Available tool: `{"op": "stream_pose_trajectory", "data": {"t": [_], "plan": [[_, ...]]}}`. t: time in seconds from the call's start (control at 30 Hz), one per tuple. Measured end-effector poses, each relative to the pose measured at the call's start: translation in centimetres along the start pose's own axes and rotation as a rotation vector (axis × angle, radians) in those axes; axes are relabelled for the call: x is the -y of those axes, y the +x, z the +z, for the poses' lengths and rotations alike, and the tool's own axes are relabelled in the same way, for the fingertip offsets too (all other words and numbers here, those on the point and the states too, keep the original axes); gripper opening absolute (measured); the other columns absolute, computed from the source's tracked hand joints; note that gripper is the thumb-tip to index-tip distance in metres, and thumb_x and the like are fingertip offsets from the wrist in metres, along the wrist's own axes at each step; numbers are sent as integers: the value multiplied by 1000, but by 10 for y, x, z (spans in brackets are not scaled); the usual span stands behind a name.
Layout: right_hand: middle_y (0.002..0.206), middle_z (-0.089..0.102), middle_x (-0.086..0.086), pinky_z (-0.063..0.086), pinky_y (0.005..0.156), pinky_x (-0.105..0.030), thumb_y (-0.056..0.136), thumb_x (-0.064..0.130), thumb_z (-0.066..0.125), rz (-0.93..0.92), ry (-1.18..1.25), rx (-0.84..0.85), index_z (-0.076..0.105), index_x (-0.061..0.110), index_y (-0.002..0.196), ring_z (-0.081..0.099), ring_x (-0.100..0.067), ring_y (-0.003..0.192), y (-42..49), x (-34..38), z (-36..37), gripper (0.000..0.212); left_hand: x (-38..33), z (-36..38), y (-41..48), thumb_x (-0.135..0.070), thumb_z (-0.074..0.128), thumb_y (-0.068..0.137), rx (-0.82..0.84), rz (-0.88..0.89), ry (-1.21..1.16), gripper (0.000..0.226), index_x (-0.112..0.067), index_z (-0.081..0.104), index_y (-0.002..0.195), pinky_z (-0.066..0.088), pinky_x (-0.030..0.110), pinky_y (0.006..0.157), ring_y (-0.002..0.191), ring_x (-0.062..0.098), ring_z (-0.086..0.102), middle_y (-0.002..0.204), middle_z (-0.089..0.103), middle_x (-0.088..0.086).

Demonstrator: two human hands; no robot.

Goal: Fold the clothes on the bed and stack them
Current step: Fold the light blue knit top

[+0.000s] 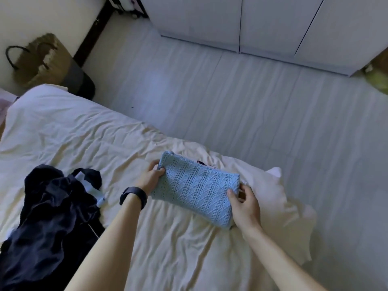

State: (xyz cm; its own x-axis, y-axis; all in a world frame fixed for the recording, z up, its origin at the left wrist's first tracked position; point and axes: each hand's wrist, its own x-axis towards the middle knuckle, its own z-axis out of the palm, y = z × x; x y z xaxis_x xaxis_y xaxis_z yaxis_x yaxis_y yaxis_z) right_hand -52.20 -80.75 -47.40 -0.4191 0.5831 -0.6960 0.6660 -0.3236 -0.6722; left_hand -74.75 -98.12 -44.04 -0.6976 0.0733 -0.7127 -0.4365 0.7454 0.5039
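Rumpled cream bed sheet | folded pale-blue openwork knit top on it, gripped at opposite ends by left hand and right hand | dark scrap of fabric peeks from behind knit, mostly hidden, perhaps another garment | crumpled navy garment left of knit, cut off by frame.

A woven straw bag with black handles leans against the cream wall at the upper left. A dark grey object, too dim to identify, stands just beside it. White wardrobe doors meet the pale floor. Something green and blurred sits by the wardrobe's right corner.
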Motion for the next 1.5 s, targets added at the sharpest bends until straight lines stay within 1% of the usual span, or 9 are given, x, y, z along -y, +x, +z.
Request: {"op": "stream_pose_trajectory", "data": {"t": [0.13,0.23,0.37,0.53,0.63,0.73,0.87,0.97,1.5], "plan": [[94,65,14,46,78,-26,95,25,70,40,-93,30,62,23,116,67,-14,90,14,-24,7,22,27,25,28,-17,53,100,6,56,174,33,-25,58,132,34,26,87,110,17,51,119,58,0],[91,66,22,46,71,-17,95,25,72,30,-79,43,62,26,109,63,9,79,18,-36,4,18,41,37,33,-16,50,102,-30,163,188,30,-19,59,131,29,15,74,107,9,48,117,57,-6],[85,72,19,47,67,-12,94,24,73,-28,-34,15,64,30,96,65,12,76,17,-33,5,10,45,35,29,-17,52,102,-85,195,60,25,-26,59,125,36,11,78,108,11,53,120,62,0],[109,68,1,51,88,-32,93,23,74,-105,-121,-80,59,9,130,68,-21,104,7,-17,2,42,43,27,18,-39,56,100,-201,211,190,47,-19,51,142,44,39,104,121,29,56,132,59,18],[129,59,-22,47,102,-49,90,20,73,-578,-442,-370,59,-6,130,57,-39,121,-10,-19,5,49,46,40,-12,-53,51,93,-392,535,499,63,-17,50,145,31,41,114,138,29,42,148,47,15],[148,53,-15,35,112,-51,92,32,64,-929,-640,-259,61,6,137,48,-33,138,-22,-17,29,52,60,60,-27,-59,38,96,-268,740,763,61,-33,42,151,10,45,123,152,20,21,163,30,2],[163,37,-5,14,121,-58,97,48,45,-832,-885,-56,51,20,151,27,-25,154,-1,-18,63,61,69,70,-5,-67,12,98,-64,705,980,57,-57,3,153,-14,47,122,151,10,-23,166,-7,-12],[166,29,-3,13,120,-64,98,56,40,-769,-1018,3,44,26,155,21,-29,156,27,-40,64,64,76,82,13,-71,6,94,-2,642,1047,57,-62,-11,148,-21,49,119,147,14,-33,165,-15,-13],[166,31,-2,20,114,-71,90,66,40,-854,-1062,-92,38,36,156,27,-34,153,90,-88,78,72,107,104,90,-81,14,88,-80,826,1029,70,-55,13,154,-7,59,119,152,33,10,166,16,-4]]}}
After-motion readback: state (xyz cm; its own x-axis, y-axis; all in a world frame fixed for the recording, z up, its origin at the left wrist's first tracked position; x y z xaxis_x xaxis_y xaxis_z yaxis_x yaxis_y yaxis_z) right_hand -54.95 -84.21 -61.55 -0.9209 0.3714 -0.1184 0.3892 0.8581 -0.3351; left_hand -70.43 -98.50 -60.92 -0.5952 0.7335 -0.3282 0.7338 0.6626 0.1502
